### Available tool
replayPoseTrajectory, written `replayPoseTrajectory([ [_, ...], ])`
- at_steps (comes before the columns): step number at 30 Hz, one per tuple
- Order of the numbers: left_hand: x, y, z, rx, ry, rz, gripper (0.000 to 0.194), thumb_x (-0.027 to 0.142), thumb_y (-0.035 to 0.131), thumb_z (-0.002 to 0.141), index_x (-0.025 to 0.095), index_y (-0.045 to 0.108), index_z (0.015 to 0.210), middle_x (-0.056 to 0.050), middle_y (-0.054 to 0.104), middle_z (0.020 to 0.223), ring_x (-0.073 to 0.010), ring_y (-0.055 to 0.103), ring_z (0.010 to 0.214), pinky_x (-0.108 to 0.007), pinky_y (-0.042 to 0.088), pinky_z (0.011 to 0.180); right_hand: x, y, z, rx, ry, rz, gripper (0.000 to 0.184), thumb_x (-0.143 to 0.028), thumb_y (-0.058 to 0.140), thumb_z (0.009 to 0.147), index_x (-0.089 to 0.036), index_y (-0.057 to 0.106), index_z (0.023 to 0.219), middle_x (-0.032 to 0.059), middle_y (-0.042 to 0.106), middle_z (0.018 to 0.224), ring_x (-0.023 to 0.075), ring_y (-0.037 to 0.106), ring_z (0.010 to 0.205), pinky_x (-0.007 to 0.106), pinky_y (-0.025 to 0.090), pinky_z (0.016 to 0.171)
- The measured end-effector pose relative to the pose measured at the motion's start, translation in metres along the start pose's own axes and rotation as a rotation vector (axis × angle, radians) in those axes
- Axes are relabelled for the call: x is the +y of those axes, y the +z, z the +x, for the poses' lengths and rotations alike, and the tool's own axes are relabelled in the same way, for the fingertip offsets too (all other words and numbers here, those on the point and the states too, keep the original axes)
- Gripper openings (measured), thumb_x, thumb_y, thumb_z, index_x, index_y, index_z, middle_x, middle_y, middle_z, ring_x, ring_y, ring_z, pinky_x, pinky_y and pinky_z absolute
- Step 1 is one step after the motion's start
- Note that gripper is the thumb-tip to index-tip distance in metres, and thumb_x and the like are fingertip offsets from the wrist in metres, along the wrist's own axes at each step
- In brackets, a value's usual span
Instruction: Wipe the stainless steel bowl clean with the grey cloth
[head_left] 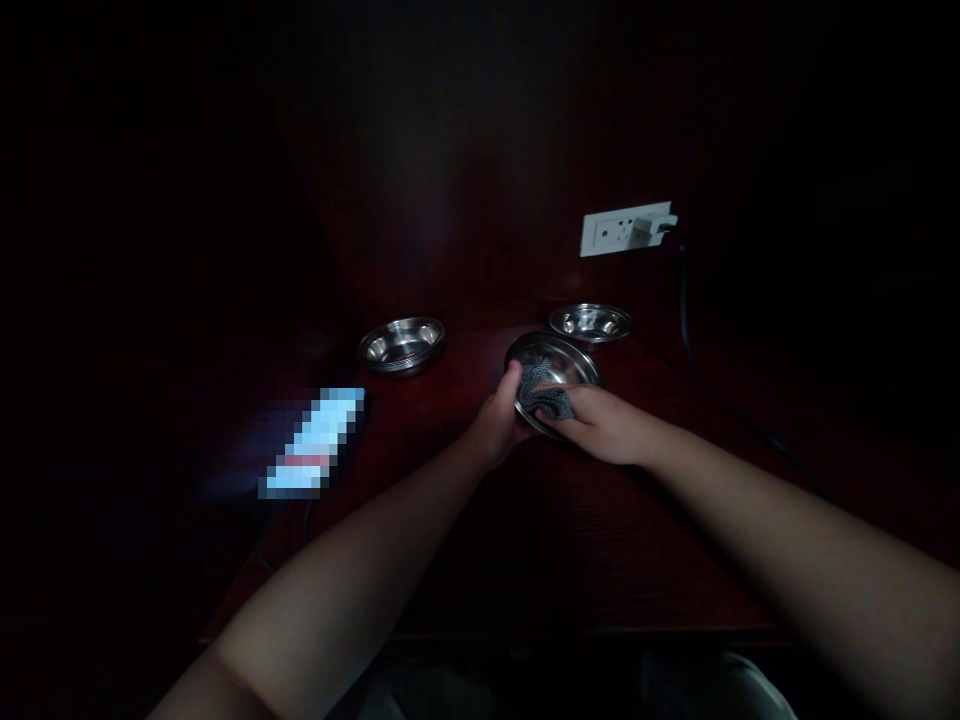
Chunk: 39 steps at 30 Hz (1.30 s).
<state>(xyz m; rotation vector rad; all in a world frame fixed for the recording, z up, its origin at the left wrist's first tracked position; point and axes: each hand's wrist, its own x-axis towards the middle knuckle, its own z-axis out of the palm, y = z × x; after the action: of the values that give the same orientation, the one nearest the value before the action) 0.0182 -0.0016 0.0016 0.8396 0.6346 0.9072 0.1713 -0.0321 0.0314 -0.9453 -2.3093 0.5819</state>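
A shiny metal bowl (574, 365) is tilted above the dark red table, its inside facing me. My left hand (501, 415) is closed on the bowl's left rim, thumb over the edge and the other fingers hidden beneath. My right hand (600, 422) grips a grey textured cloth (553, 403) and presses it against the bowl's inner surface. Part of the cloth spreads up toward my left thumb. Behind the held bowl, to its right, stands another metal bowl (591, 322). Several nested metal bowls (403, 345) sit farther left.
A lit, pixelated phone-like screen (315, 445) is at the left of the table (525, 540). On the back panel is a white power socket (626, 229) with a plug in it. A dark cable (685, 320) runs down the right side. The surroundings are very dark.
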Motion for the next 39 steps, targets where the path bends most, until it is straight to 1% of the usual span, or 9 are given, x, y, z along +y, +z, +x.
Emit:
replayPoseTrajectory([
  [6, 0.0018, 0.0028, -0.0013, 0.005, -0.002, 0.006, 0.056, 0.059, 0.040, 0.091, 0.015, 0.065, 0.115, -0.015, 0.066, 0.123, -0.0313, 0.057, 0.120, -0.049, 0.046, 0.100, 0.0007, 0.0005, -0.0006, 0.002, 0.007, 0.007, 0.021, -0.028, 0.046, 0.095, -0.015, 0.062, 0.090, 0.0080, 0.066, 0.091, 0.0189, 0.059, 0.082, 0.037, 0.047, 0.082],
  [11, 0.0028, 0.0043, -0.0024, 0.033, -0.015, 0.016, 0.056, 0.059, 0.039, 0.092, 0.015, 0.065, 0.114, -0.015, 0.066, 0.123, -0.0313, 0.058, 0.119, -0.050, 0.046, 0.100, 0.0017, 0.0007, -0.0007, -0.003, 0.006, 0.007, 0.022, -0.030, 0.046, 0.095, -0.015, 0.061, 0.090, 0.0082, 0.066, 0.092, 0.0189, 0.059, 0.082, 0.037, 0.047, 0.082],
  [16, 0.0019, 0.0029, -0.0021, -0.002, -0.001, 0.005, 0.057, 0.060, 0.041, 0.090, 0.014, 0.065, 0.114, -0.016, 0.067, 0.121, -0.0320, 0.058, 0.120, -0.051, 0.045, 0.101, 0.0036, 0.0012, -0.0009, 0.004, -0.007, 0.008, 0.022, -0.029, 0.045, 0.096, -0.015, 0.061, 0.090, 0.0073, 0.066, 0.089, 0.0181, 0.059, 0.080, 0.036, 0.047, 0.080],
  [20, 0.0015, 0.0024, -0.0018, 0.011, -0.002, 0.009, 0.058, 0.061, 0.043, 0.090, 0.013, 0.065, 0.114, -0.017, 0.066, 0.121, -0.0325, 0.058, 0.119, -0.051, 0.045, 0.100, 0.0043, 0.0009, -0.0011, -0.006, 0.010, 0.018, 0.022, -0.030, 0.046, 0.095, -0.015, 0.061, 0.090, 0.0074, 0.066, 0.089, 0.0184, 0.059, 0.081, 0.037, 0.047, 0.081],
  [28, 0.0022, 0.0024, -0.0018, 0.016, -0.012, 0.000, 0.057, 0.059, 0.041, 0.091, 0.014, 0.065, 0.115, -0.016, 0.066, 0.123, -0.0323, 0.057, 0.120, -0.050, 0.045, 0.100, 0.0017, 0.0010, -0.0008, -0.003, 0.014, 0.012, 0.022, -0.030, 0.045, 0.095, -0.015, 0.061, 0.090, 0.0083, 0.066, 0.091, 0.0193, 0.059, 0.082, 0.037, 0.046, 0.082],
  [33, 0.0024, 0.0022, -0.0017, -0.017, -0.006, -0.001, 0.058, 0.060, 0.040, 0.091, 0.014, 0.064, 0.118, -0.016, 0.064, 0.125, -0.0322, 0.055, 0.122, -0.051, 0.044, 0.101, 0.0005, 0.0004, -0.0007, -0.011, 0.024, 0.004, 0.023, -0.030, 0.044, 0.095, -0.015, 0.060, 0.090, 0.0091, 0.066, 0.092, 0.0195, 0.059, 0.082, 0.038, 0.046, 0.082],
  [39, 0.0029, 0.0031, -0.0027, -0.021, -0.007, 0.001, 0.057, 0.058, 0.038, 0.092, 0.014, 0.064, 0.117, -0.016, 0.065, 0.125, -0.0317, 0.056, 0.121, -0.050, 0.044, 0.102, -0.0003, -0.0003, -0.0008, -0.007, 0.015, 0.007, 0.023, -0.030, 0.044, 0.095, -0.015, 0.060, 0.089, 0.0088, 0.066, 0.092, 0.0192, 0.059, 0.082, 0.038, 0.046, 0.082],
])
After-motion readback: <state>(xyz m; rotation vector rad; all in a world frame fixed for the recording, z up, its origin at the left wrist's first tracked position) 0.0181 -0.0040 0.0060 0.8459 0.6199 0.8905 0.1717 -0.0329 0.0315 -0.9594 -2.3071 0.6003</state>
